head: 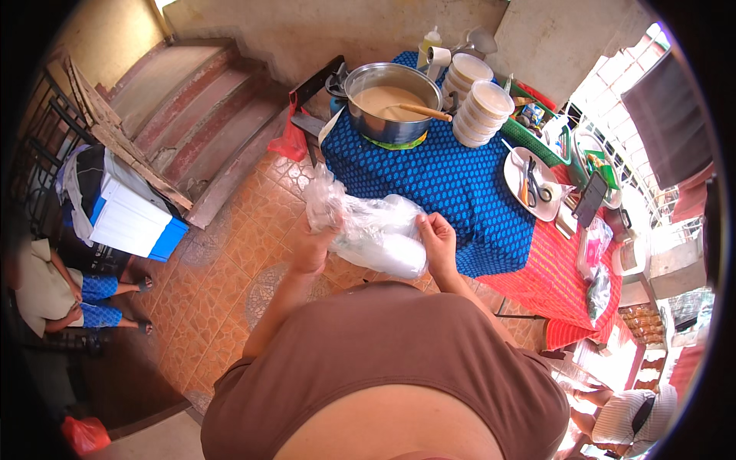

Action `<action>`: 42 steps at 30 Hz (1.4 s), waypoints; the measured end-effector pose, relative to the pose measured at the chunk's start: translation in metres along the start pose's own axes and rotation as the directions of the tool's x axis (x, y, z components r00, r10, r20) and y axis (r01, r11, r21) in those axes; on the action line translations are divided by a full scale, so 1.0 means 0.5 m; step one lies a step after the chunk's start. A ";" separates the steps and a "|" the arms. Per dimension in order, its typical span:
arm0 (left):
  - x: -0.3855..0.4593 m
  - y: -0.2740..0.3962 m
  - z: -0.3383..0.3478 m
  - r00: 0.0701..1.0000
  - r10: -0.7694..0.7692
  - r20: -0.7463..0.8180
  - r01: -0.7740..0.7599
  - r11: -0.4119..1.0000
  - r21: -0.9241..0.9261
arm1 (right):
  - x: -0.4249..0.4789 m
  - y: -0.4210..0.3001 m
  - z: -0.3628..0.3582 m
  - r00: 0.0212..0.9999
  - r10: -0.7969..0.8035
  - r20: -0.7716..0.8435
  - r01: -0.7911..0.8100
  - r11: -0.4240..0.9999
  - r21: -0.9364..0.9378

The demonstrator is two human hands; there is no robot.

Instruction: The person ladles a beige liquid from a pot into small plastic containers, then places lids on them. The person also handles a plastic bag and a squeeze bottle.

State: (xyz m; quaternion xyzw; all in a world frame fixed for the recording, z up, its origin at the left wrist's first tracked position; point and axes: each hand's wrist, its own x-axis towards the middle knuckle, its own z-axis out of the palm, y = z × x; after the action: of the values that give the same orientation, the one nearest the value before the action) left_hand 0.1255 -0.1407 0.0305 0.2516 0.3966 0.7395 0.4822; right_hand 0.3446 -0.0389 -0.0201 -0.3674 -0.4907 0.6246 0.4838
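Between my hands, in front of my chest, is a clear plastic bag (368, 221) with white rounded packs or rolls inside; what they are I cannot tell. My left hand (315, 244) grips the bunched end of the bag. At its other end, my right hand (436, 238) pinches the plastic between thumb and fingers. Beyond the bag, a large steel pot (394, 129) of pale brown liquid stands on a table with a blue patterned cloth (414, 172). A wooden-handled utensil (425, 111) rests in the pot. Lidded plastic tubs (482, 118) are stacked beside it.
A plate (537, 201) holds scissors (535, 187). A green basket (543, 135), a phone (590, 200) and plastic packs (595, 247) are on the right. Concrete steps (195, 103) and a white-and-blue box (135, 210) are left. One person (57, 287) is left, another (629, 417) lower right.
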 end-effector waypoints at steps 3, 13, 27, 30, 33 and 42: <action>0.023 0.008 -0.021 0.991 0.135 0.025 -0.133 0.988 -0.076 | 0.006 -0.014 -0.016 0.997 -0.074 0.022 0.076 0.988 -0.135; 0.047 0.052 -0.059 0.987 0.119 0.104 -0.125 0.991 0.051 | 0.011 0.006 0.013 0.988 -0.022 0.153 0.090 0.889 -0.450; -0.022 0.017 -0.001 0.860 -0.362 0.360 0.279 0.924 0.261 | -0.028 -0.029 0.097 0.899 0.208 0.385 -0.070 0.937 -0.343; 0.029 -0.077 -0.071 0.960 -0.217 0.179 0.124 0.898 0.423 | -0.036 -0.032 0.113 0.922 0.221 0.316 -0.179 0.971 -0.158; 0.064 -0.062 -0.093 1.000 -0.029 0.010 0.028 0.993 0.111 | 0.012 -0.028 0.057 0.954 0.262 0.147 -0.261 0.965 -0.026; 0.075 -0.119 -0.045 0.996 0.071 -0.062 -0.044 0.930 0.364 | -0.016 -0.085 0.133 0.908 -0.139 0.394 0.231 0.953 -0.197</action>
State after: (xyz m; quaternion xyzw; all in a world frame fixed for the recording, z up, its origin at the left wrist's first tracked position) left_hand 0.1238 -0.1011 -0.0318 0.3203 0.5360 0.6764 0.3907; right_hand 0.2950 -0.0616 0.0374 -0.2480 -0.6786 0.5706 0.3905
